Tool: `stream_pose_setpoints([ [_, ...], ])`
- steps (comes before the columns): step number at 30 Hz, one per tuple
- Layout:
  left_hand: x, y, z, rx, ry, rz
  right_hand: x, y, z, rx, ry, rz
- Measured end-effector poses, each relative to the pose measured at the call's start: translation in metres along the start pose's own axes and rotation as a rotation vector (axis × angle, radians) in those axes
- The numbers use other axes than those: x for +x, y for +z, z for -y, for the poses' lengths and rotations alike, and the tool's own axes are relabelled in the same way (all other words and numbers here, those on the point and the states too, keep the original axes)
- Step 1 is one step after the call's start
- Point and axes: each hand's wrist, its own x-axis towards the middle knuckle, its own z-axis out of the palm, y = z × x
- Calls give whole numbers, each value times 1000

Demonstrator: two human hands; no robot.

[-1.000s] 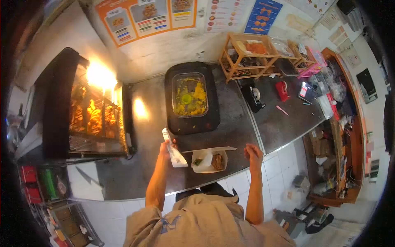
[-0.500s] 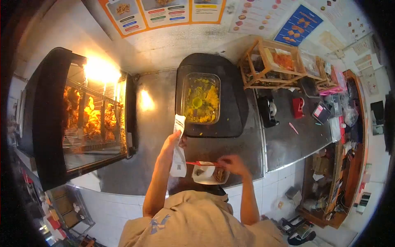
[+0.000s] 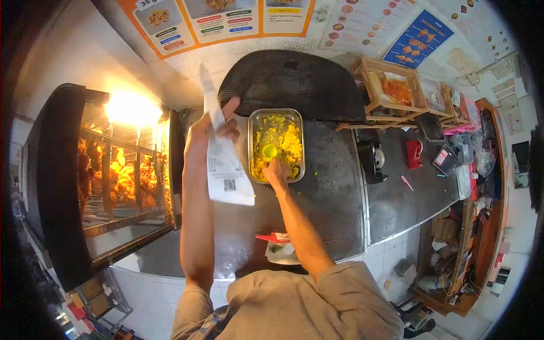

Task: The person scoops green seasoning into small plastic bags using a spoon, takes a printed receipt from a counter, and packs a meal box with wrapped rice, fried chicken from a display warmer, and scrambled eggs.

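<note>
My left hand (image 3: 198, 136) holds a long white printed receipt (image 3: 228, 178) between its fingers. Its raised fingertips are at the lower left edge of a black mesh food cover (image 3: 289, 85), which is tilted up behind a metal tray (image 3: 302, 148). Yellow crumbly food (image 3: 291, 143) fills part of the tray. Inside it, my right hand (image 3: 276, 171) is closed at the near side of a small yellow-green scoop (image 3: 269, 151); its handle is hidden. Below my right forearm is a white food box (image 3: 277, 256), partly covered, with a red-and-white packet (image 3: 273, 237) across its top.
A lit warming cabinet (image 3: 130, 170) with fried pieces stands at the left. Wooden racks (image 3: 396, 93), a black tape dispenser (image 3: 371, 157) and a red tape dispenser (image 3: 414, 154) are on the right. The metal counter's front edge runs close to my body.
The black cover has been lifted off the tray and tipped back. My left hand moved up and left with the receipt. My right hand left the packet on the box and reached the scoop.
</note>
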Motion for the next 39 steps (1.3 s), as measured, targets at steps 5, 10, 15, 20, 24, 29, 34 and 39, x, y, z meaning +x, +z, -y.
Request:
stream_pose_setpoints([
  [5, -2, -23, 5, 368, 153, -39, 7, -35, -13, 143, -7, 178],
  [10, -18, -22, 2, 479, 180, -122, -5, -95, -33, -99, -262, -14],
  [15, -1, -2, 1, 756, 229, -340, 25, -108, -30, -371, -340, 70],
  [20, 5, 25, -11, 895, 255, -203, 43, -47, -37, -518, -597, -51],
  [24, 10, 29, -15, 919, 248, -245, 45, -29, -51, -563, -663, 179],
  [29, 15, 28, -14, 879, 235, -321, 49, -47, -59, -184, -481, 195],
  [34, 16, 28, -13, 843, 222, -255, 38, -55, -44, 113, -453, 353],
  [39, 20, 22, -15, 894, 237, -209, 19, -56, -48, 669, -242, 371],
])
